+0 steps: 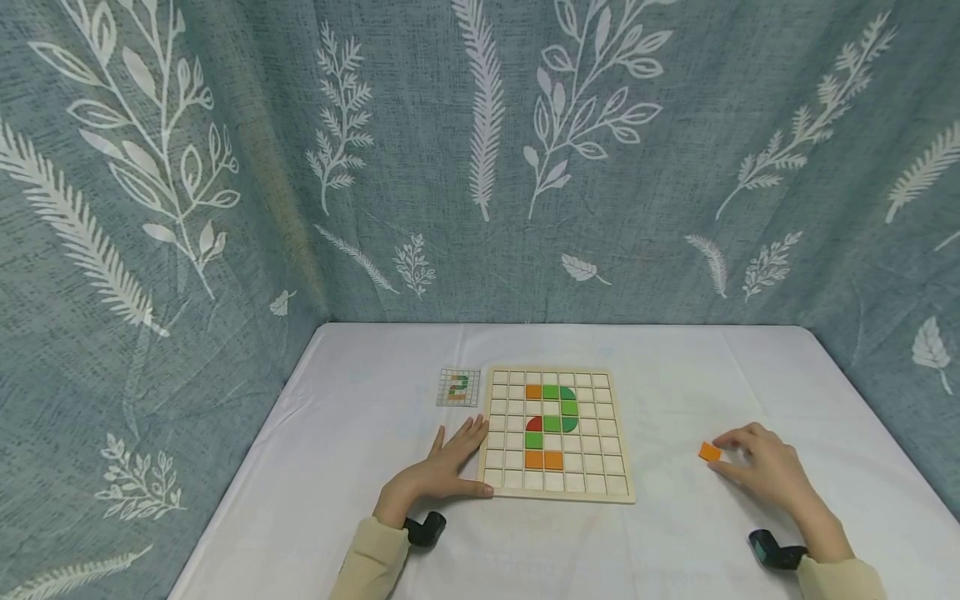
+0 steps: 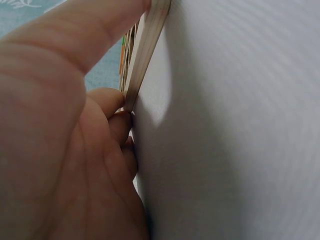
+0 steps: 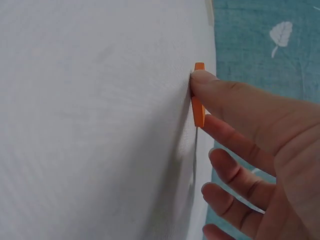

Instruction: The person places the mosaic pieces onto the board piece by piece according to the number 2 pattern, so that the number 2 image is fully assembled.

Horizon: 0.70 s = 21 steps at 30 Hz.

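A wooden grid board [image 1: 596,482] lies on the table, bearing square and rounded tiles in orange, green, dark green and red. Along its left edge rests my left hand [image 1: 442,471], fingers spread and the thumb at the near left corner. In the left wrist view that thumb touches the board's side [image 2: 145,60]. Well to the right of the board, my right hand [image 1: 768,471] pinches a small orange square tile [image 1: 708,452] between thumb and fingers. The right wrist view has the orange tile [image 3: 198,114] on edge close to the white cloth, the thumb across its face.
A small pattern card [image 1: 468,398] with a coloured figure on a grid lies beyond my left hand, beside the board's far left corner. White cloth [image 1: 667,375] covers the table. A leaf-patterned blue-green curtain [image 1: 435,167] hangs behind and at both sides.
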Motion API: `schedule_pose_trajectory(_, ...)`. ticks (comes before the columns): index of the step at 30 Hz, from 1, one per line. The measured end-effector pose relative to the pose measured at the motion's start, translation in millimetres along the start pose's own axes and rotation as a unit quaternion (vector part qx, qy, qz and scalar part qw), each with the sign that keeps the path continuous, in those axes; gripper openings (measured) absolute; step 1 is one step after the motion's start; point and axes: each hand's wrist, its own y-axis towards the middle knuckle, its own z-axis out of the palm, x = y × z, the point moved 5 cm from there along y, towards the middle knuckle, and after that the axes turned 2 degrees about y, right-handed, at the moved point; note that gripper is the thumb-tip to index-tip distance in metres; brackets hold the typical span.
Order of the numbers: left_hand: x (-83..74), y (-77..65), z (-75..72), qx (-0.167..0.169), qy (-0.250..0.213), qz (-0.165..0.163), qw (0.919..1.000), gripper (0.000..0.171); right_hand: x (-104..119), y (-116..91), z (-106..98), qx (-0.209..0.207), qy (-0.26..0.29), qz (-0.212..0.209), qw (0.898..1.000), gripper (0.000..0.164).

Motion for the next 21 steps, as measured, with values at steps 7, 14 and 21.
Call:
schedule_pose_trajectory(7, 0.1, 0.4, 0.1, -0.003, 0.003, -0.005, 1.0000, 0.100, 0, -1, -1, -0.014, 0.001, -0.002, 1.000, 0.026)
schedule_pose_trajectory(14, -0.2, 0.6, 0.1, -0.002, 0.000, -0.005, 1.0000, 0.100, 3, -1, 0, -0.015, 0.004, -0.006, 1.000, 0.025)
schedule_pose_trajectory(21, 0.0, 1.0, 0.2, -0.003, 0.009, -0.011, 0.9999, 0.101, 11, 3, 3, -0.018, 0.003, -0.024, 1.000, 0.024)
